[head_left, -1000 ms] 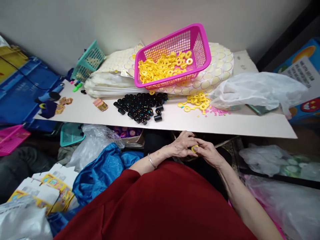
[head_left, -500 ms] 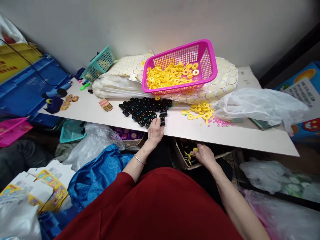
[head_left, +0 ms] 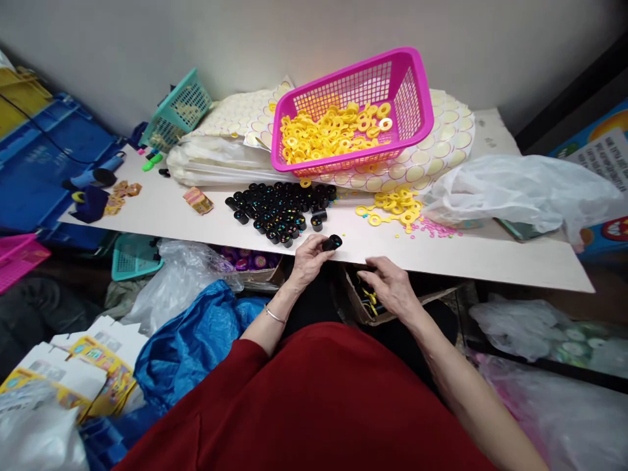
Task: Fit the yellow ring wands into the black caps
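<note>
My left hand (head_left: 310, 260) grips a small black plastic cylinder (head_left: 332, 243) at the table's front edge, its hollow end tilted to the right. Over the cardboard box (head_left: 366, 316) below the edge, my right hand (head_left: 392, 284) has its thumb and fingers apart, with nothing visible between them. Inside that box lie yellow and black pieces, partly hidden by the hand. Just beyond my left hand, many similar black cylinders (head_left: 275, 209) stand crowded together, some with coloured bits in them. Yellow ring pieces (head_left: 400, 204) are heaped to the right beside tiny pink beads (head_left: 434, 227).
A pink basket (head_left: 353, 157) of yellow rings sits on sheets of round stickers at the back. A white plastic bag (head_left: 520, 190) lies on the right of the table (head_left: 490, 261). A teal basket (head_left: 184, 108) leans at back left; blue crates (head_left: 39, 163) stand beyond.
My left hand has lifted a black cylinder from the group and brought it right, tilted. My right hand has risen out of the box; the yellow piece at its fingers no longer shows.
</note>
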`<state>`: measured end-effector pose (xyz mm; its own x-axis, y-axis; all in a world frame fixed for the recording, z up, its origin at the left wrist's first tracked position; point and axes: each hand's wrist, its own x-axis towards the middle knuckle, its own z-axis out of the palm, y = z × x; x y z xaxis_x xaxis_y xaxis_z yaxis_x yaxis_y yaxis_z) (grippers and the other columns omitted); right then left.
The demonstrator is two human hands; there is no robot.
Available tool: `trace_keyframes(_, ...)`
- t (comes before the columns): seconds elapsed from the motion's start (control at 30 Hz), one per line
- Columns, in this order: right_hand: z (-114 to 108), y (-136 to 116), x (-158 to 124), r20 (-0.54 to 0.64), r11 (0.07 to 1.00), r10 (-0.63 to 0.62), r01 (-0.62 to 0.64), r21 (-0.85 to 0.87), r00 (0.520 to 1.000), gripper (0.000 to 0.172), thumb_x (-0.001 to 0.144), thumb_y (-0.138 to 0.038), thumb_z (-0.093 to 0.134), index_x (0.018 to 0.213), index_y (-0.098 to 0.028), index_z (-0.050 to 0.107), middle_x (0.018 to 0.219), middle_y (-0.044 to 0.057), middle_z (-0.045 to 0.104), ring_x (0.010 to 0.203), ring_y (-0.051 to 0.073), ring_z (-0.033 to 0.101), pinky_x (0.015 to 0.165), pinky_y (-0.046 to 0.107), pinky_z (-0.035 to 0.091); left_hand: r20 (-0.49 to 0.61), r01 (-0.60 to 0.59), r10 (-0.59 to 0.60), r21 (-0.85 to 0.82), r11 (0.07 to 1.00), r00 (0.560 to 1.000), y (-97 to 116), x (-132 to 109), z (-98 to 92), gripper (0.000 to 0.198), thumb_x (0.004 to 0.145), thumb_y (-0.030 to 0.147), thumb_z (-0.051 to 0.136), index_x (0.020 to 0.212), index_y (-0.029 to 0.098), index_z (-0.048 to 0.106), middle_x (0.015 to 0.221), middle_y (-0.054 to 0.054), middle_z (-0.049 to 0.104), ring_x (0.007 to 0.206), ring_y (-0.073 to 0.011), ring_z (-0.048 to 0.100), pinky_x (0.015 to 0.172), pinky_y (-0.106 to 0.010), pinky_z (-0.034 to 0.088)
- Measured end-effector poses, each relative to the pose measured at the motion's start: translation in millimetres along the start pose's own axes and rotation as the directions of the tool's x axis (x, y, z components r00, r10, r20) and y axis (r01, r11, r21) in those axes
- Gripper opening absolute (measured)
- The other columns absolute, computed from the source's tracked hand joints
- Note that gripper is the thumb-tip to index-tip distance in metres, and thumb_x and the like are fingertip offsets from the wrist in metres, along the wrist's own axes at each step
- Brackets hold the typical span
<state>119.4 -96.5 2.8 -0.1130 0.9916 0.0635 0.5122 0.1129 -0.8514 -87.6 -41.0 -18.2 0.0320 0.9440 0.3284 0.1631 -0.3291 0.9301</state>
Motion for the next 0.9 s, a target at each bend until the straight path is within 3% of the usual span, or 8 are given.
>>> trace_keyframes(0.1, 17, -21, 23, -0.029, 0.960, -0.066, 0.071, 0.271, 0.997, 0.050, 0.075, -0.044, 0.064, 0.118, -0.020, 0.054, 0.109, 0.008, 0.057, 0.060, 0.010, 0.050, 0.057, 0.028, 0.045, 0.004, -0.011, 0.012, -0.204, 0.979, 1.000, 1, -7, 13.1, 0.035, 0.069, 0.040, 0.075, 0.095, 0.018, 0.066, 0.091, -0.003, 0.058, 0.088, -0.0136, 0.057, 0.079, -0.028, 0.048)
trace_keyframes(0.17, 25, -28, 38, -0.020, 0.942, -0.117, 0.117, 0.316, 0.993, 0.041, 0.077, -0.043, 0.061, 0.111, -0.020, 0.057, 0.100, 0.005, 0.058, 0.063, 0.011, 0.051, 0.059, 0.028, 0.046, 0.013, -0.033, 0.036, -0.218, 0.975, 0.999, 0, -10, 19.1, 0.035, 0.070, 0.040, 0.074, 0.097, 0.018, 0.067, 0.091, -0.004, 0.059, 0.088, -0.0129, 0.057, 0.078, -0.027, 0.050)
trace_keyframes(0.3, 32, -20, 59, -0.074, 0.974, -0.182, 0.190, 0.121, 0.981, 0.023, 0.081, -0.040, 0.054, 0.093, -0.020, 0.059, 0.083, 0.003, 0.056, 0.076, 0.018, 0.054, 0.070, 0.032, 0.046, -0.013, -0.090, 0.089, -0.104, 0.990, 0.996, -6, -9, 18.6, 0.042, 0.071, 0.043, 0.072, 0.103, 0.017, 0.065, 0.101, -0.007, 0.058, 0.075, -0.0084, 0.058, 0.065, -0.022, 0.051)
trace_keyframes(0.47, 31, 2, 92, -0.102, 0.945, -0.218, 0.184, -0.269, 0.971, 0.021, 0.080, -0.032, 0.052, 0.096, -0.019, 0.057, 0.089, 0.009, 0.056, 0.080, 0.024, 0.053, 0.073, 0.036, 0.046, -0.252, -0.049, 0.137, 0.326, 0.944, 0.958, -16, 1, 11.6, 0.042, 0.081, 0.045, 0.060, 0.110, 0.014, 0.060, 0.112, -0.013, 0.058, 0.055, -0.0037, 0.051, 0.048, -0.019, 0.048)
trace_keyframes(0.6, 37, 2, 122, -0.025, 0.908, -0.219, 0.194, -0.371, 0.975, 0.024, 0.079, -0.027, 0.051, 0.099, -0.016, 0.056, 0.095, 0.012, 0.057, 0.083, 0.025, 0.053, 0.073, 0.037, 0.046, -0.274, 0.001, 0.209, 0.607, 0.795, 0.939, -22, 17, 14.3, 0.046, 0.086, 0.042, 0.051, 0.121, 0.011, 0.053, 0.122, -0.021, 0.056, 0.087, -0.0187, 0.065, 0.074, -0.030, 0.056)
trace_keyframes(0.7, 38, -6, 131, -0.004, 0.907, -0.235, 0.218, -0.360, 0.972, 0.032, 0.078, -0.023, 0.051, 0.108, -0.014, 0.054, 0.099, 0.014, 0.057, 0.088, 0.026, 0.054, 0.077, 0.037, 0.046, -0.242, 0.031, 0.193, 0.695, 0.718, 0.951, -25, 30, 18.8, 0.047, 0.087, 0.038, 0.049, 0.123, 0.008, 0.050, 0.123, -0.022, 0.056, 0.117, -0.0282, 0.055, 0.090, -0.037, 0.052)
trace_keyframes(0.8, 26, -7, 121, -0.080, 0.913, -0.240, 0.198, -0.356, 0.967, 0.031, 0.081, -0.022, 0.048, 0.111, -0.015, 0.054, 0.105, 0.014, 0.056, 0.093, 0.024, 0.055, 0.079, 0.035, 0.046, -0.232, 0.099, 0.090, 0.689, 0.718, 0.969, -24, 39, 21.2, 0.041, 0.084, 0.030, 0.051, 0.120, 0.008, 0.053, 0.122, -0.023, 0.056, 0.116, -0.0303, 0.055, 0.088, -0.037, 0.051)
trace_keyframes(0.9, -1, 4, 98, -0.271, 0.907, -0.185, 0.058, -0.417, 0.945, 0.024, 0.084, -0.021, 0.042, 0.102, -0.019, 0.058, 0.107, 0.013, 0.056, 0.097, 0.024, 0.055, 0.080, 0.034, 0.045, -0.223, 0.124, 0.034, 0.655, 0.745, 0.974, -18, 41, 19.6, 0.033, 0.081, 0.023, 0.054, 0.112, 0.012, 0.057, 0.117, -0.018, 0.058, 0.110, -0.0285, 0.056, 0.085, -0.035, 0.050)
